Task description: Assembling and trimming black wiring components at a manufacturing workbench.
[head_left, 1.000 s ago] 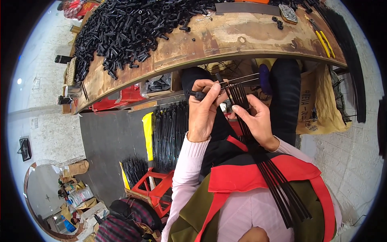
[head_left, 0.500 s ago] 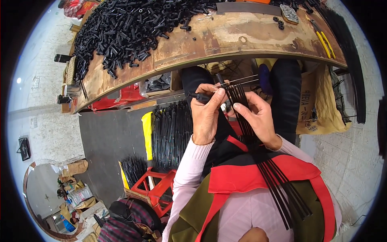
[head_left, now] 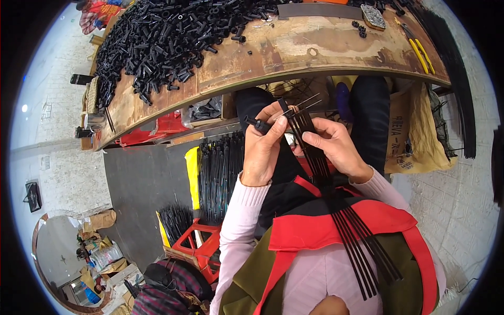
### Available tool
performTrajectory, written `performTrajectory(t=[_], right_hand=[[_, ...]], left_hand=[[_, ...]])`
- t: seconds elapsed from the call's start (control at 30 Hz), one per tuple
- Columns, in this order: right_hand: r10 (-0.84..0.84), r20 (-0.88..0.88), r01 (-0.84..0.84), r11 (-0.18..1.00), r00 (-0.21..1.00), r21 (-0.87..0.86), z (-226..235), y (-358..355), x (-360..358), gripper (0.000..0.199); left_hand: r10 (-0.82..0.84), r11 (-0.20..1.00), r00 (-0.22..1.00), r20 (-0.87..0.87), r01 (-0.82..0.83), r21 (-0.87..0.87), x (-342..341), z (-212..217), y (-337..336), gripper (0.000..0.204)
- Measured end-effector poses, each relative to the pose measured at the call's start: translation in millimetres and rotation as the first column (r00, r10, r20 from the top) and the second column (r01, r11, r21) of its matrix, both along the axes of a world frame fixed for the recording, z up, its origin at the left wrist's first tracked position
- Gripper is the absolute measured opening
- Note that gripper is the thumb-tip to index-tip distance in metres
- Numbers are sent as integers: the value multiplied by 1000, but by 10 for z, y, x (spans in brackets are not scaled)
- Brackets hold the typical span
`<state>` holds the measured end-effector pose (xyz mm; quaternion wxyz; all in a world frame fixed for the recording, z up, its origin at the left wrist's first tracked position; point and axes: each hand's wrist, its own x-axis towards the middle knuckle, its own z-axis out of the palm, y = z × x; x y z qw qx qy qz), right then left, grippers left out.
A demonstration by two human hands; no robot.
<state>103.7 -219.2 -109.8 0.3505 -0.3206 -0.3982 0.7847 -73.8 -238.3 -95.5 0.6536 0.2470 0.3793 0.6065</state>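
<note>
A bundle of thin black rods, looking like umbrella ribs, runs from between my hands down over the red-trimmed apron. My right hand is closed on the bundle's upper part, thumb laid along the rods. My left hand pinches the top ends of the rods and thin metal wires between thumb and fingers. Those wires cross the rods and stick out to the right. A short black plastic tube is also tucked in my left hand, pointing left. Exactly how the wires meet the rod ends is hidden by my fingers.
Ahead is a wooden workbench with a large heap of black plastic tubes. Yellow-handled pliers and a small tray lie to the right. Bundled black rods and a red plastic stool stand at left.
The wires have turned so that their free ends point more upward to the right. Both hands have shifted slightly left, still gripping the rods.
</note>
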Motion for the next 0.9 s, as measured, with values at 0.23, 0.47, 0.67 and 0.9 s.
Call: performTrajectory(t=[0.23, 0.47, 0.67, 0.9], right_hand=[[-39, 13, 39, 999, 999, -23, 72, 24, 60, 20], [22, -88, -29, 997, 996, -72, 3, 87, 108, 28], [105, -113, -118, 987, 988, -111, -38, 159, 136, 29], [112, -80, -106, 991, 990, 80, 16, 63, 72, 38]], left_hand=[[-93, 986, 991, 96, 105, -129, 93, -91, 10, 31], [-245, 968, 969, -5, 244, -60, -5, -160, 92, 39], [-190, 982, 970, -151, 187, -31, 8, -194, 51, 37], [-161, 986, 985, -65, 163, 27, 26, -42, 163, 47]])
